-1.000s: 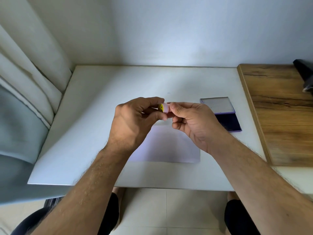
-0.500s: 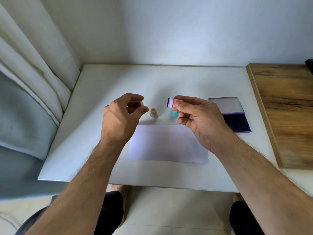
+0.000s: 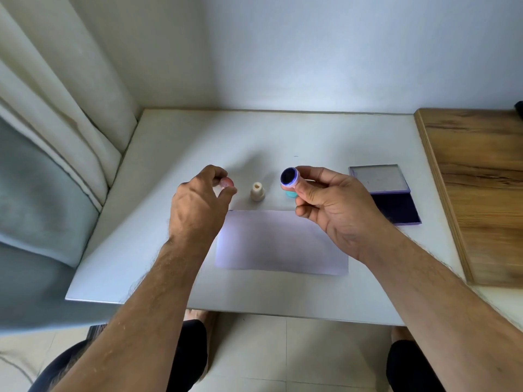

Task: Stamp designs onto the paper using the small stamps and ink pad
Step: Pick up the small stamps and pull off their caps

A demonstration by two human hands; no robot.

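A white table [image 3: 198, 137] holds a pale lilac sheet of paper [image 3: 280, 244]. A pink stamp [image 3: 289, 176] shows a round face stained dark violet-blue. A cream stamp [image 3: 257, 191] and a teal stamp [image 3: 291, 194] stand nearby. The ink pad [image 3: 396, 206] is deep navy in a purple frame, its lid greyish. A pink cap [image 3: 226, 182] shows too. A board [image 3: 481, 179] has brown wood grain.

Pale wall [image 3: 311, 52] behind a white table [image 3: 181, 142] — cream curtain [image 3: 56, 89] left, wooden top [image 3: 481, 179] right, tiled floor [image 3: 297, 357].
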